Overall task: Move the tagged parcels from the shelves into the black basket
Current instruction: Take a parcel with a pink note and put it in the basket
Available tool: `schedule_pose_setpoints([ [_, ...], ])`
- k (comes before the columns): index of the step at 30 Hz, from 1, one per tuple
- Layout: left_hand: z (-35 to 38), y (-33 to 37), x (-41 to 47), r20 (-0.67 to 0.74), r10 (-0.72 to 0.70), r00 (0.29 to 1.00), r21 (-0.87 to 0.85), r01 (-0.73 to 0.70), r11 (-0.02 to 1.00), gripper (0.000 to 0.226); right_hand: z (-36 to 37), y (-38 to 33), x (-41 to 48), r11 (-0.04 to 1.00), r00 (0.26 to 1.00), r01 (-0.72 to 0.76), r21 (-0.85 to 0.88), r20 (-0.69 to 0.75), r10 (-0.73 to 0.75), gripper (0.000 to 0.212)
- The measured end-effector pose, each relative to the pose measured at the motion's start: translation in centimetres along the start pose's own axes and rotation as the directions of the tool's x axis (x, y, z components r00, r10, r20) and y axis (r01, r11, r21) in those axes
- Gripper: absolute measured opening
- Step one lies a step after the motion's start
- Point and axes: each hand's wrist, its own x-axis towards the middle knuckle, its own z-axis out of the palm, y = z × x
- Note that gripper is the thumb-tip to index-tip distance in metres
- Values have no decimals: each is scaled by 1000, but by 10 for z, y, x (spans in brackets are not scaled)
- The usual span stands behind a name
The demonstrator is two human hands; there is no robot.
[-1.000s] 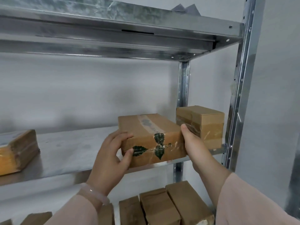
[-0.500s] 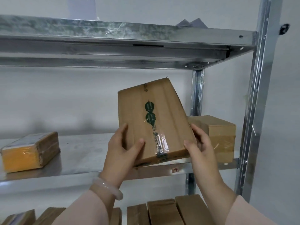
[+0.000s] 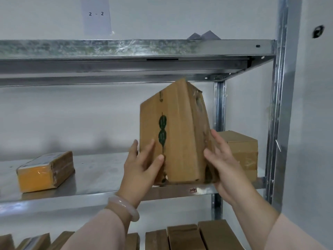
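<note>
Cardboard parcel (image 3: 177,134), brown with green leaf prints and glossy tape, stands tilted on end at the galvanized steel shelf's (image 3: 100,177) near edge, left hand (image 3: 142,168) and right hand (image 3: 223,163) fingers gripping its sides. A yellow-faced parcel (image 3: 45,171) lies far left.

Centre of the frame: box (image 3: 177,139) stood on end above the front edge of the middle shelf (image 3: 100,175), between left hand (image 3: 142,170) and right hand (image 3: 223,163). Right, behind: second box (image 3: 241,150). Far left on that shelf: parcel (image 3: 45,171). Along the bottom: row of boxes (image 3: 183,237).
</note>
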Motion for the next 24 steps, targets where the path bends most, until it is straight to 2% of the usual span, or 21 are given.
schedule_pose_setpoints([
  [2, 2, 12, -4, 31, 29, 999, 7, -29, 1000, 79, 13, -2, -6, 992, 998, 70, -104, 10, -69, 75],
  [4, 1, 29, -10, 33, 35, 999, -118, -31, 993, 85, 28, 0, -13, 953, 989, 150, -262, 24, -149, 84],
  [7, -7, 44, -15, 36, 45, 998, -207, -36, 978, 69, 46, 8, -22, 914, 973, 225, -339, 123, -194, 91],
  [9, -15, 42, -15, 2, -4, 1000, -311, 5, 950, 57, 53, 13, -24, 917, 968, 217, -334, 194, -158, 76],
  [12, -29, 27, -20, -73, -112, 991, -452, 67, 890, 60, 58, 11, -23, 905, 964, 175, -387, 253, -78, 49],
  [14, -35, 20, -25, -122, -116, 986, -407, 57, 912, 61, 61, 13, -19, 790, 950, 242, -563, 302, -75, 43],
  [16, -41, 13, -28, -143, -73, 987, -289, 29, 957, 64, 67, 22, -16, 669, 929, 291, -684, 368, -28, 42],
  [20, -53, 3, -27, -119, -89, 989, -139, 72, 988, 108, 86, 40, -17, 599, 891, 366, -712, 453, -6, 48],
  [22, -62, 0, -28, -166, -142, 976, -183, 111, 977, 111, 95, 44, -20, 599, 886, 394, -697, 462, -44, 48],
  [24, -74, -5, -35, -237, -211, 948, -278, 142, 950, 101, 101, 48, -22, 602, 894, 416, -682, 427, -135, 48],
])
